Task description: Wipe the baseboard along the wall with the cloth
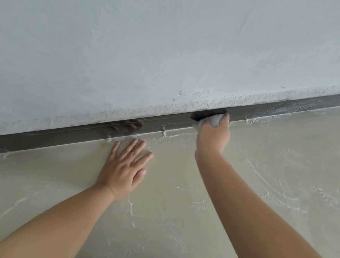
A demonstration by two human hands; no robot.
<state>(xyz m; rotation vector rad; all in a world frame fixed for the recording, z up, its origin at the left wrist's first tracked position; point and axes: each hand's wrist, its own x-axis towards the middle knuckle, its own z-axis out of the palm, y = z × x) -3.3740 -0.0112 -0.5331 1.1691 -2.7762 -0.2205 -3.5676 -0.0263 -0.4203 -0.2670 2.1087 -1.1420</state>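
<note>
A dark glossy baseboard (59, 139) runs slantwise across the view, from lower left up to the right edge, under a pale rough wall (154, 40). My right hand (213, 135) is closed on a small light grey cloth (214, 119) and presses it against the baseboard right of centre. Most of the cloth is hidden inside the fist. My left hand (124, 169) lies flat on the floor with its fingers spread, fingertips close to the baseboard. The fingers are mirrored in the shiny strip.
The beige floor (173, 226) carries white smears and streaks, thickest on the right and along the baseboard's foot. The wall's lower edge is crumbly and uneven. Pale streaks also mark the baseboard at the far right (293, 106).
</note>
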